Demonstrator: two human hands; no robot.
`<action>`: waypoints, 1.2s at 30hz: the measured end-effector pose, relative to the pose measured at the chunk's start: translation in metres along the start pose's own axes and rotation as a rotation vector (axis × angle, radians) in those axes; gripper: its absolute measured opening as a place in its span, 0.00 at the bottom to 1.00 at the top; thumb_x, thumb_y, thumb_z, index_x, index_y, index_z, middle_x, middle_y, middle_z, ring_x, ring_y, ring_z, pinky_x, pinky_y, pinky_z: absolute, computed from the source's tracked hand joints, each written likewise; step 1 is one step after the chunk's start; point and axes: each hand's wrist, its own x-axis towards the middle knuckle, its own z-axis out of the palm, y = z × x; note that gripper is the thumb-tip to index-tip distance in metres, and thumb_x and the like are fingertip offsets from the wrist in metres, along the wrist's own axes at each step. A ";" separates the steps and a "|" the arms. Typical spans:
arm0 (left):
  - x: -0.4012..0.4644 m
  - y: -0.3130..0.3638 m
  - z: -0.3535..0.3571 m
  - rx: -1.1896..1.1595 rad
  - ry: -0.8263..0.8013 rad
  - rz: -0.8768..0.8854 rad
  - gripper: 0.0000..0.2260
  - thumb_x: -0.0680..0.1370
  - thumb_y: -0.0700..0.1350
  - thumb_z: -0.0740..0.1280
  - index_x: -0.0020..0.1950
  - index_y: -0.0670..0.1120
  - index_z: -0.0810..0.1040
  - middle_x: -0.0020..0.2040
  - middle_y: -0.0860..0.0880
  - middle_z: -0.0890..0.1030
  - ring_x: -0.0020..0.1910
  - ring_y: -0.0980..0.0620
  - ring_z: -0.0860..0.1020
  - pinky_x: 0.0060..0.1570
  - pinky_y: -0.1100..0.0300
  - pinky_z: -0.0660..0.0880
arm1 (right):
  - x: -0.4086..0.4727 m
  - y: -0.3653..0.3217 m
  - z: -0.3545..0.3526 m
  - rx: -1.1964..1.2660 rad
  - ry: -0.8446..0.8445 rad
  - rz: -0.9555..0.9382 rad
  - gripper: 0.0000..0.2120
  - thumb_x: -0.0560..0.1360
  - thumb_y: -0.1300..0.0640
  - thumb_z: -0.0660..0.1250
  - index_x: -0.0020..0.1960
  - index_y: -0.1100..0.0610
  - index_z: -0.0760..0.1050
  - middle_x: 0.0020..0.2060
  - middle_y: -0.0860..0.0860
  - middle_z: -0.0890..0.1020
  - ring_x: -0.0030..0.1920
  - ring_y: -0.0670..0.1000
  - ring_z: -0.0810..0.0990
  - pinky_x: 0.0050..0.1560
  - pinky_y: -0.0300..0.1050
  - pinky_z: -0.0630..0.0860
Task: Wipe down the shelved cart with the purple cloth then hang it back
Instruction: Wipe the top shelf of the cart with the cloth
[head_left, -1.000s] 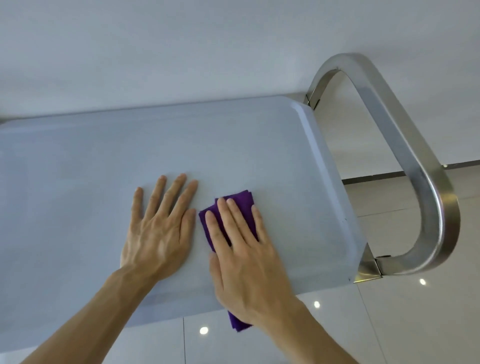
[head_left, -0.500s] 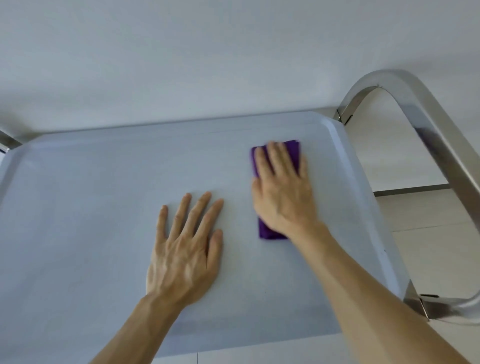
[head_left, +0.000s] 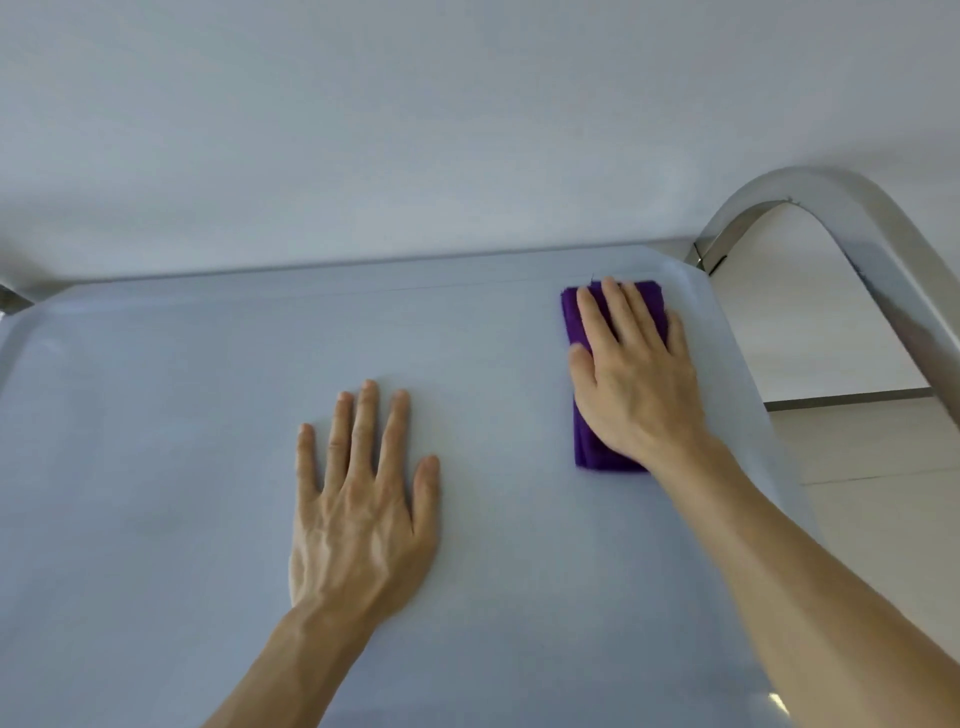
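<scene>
The purple cloth (head_left: 613, 374), folded into a narrow pad, is lying flat at the far right corner of the cart's top shelf (head_left: 208, 364), its far edge just beside the raised rim. The right hand (head_left: 631, 374) is pressing down on it with straight fingers laid along its length; this grip is flat and wide, curling round nothing. The left hand (head_left: 363, 499) is resting palm down on the bare shelf near the middle, well apart from the cloth, fingers spread and holding nothing. For a good pass, pressure should be spread evenly through palm and fingers so the pad is not bunching or unfolding, and strokes should be overlapping while running right into the corner where the rim curves. The left hand is likely steadying the cart. The steel handle (head_left: 883, 270) is arching past the right end of the shelf; hanging is not yet done.
</scene>
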 end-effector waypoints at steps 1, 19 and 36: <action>0.001 0.000 0.000 -0.001 -0.004 -0.001 0.29 0.81 0.59 0.44 0.80 0.50 0.53 0.81 0.48 0.51 0.80 0.50 0.46 0.77 0.44 0.44 | 0.013 -0.010 0.002 0.003 0.005 0.016 0.27 0.82 0.51 0.51 0.79 0.56 0.54 0.80 0.55 0.55 0.80 0.53 0.50 0.77 0.62 0.49; 0.004 0.000 0.000 0.015 -0.011 0.000 0.29 0.81 0.60 0.41 0.81 0.52 0.49 0.81 0.50 0.47 0.79 0.54 0.41 0.77 0.45 0.41 | 0.040 -0.098 0.020 0.073 -0.028 -0.453 0.25 0.82 0.52 0.51 0.79 0.53 0.57 0.79 0.51 0.56 0.79 0.50 0.50 0.77 0.58 0.48; 0.005 0.002 -0.002 0.039 -0.020 -0.022 0.30 0.79 0.60 0.40 0.81 0.52 0.52 0.81 0.49 0.50 0.80 0.51 0.46 0.77 0.45 0.42 | 0.039 0.060 -0.007 -0.027 0.104 0.063 0.25 0.82 0.55 0.52 0.78 0.58 0.59 0.78 0.58 0.59 0.79 0.55 0.54 0.77 0.58 0.52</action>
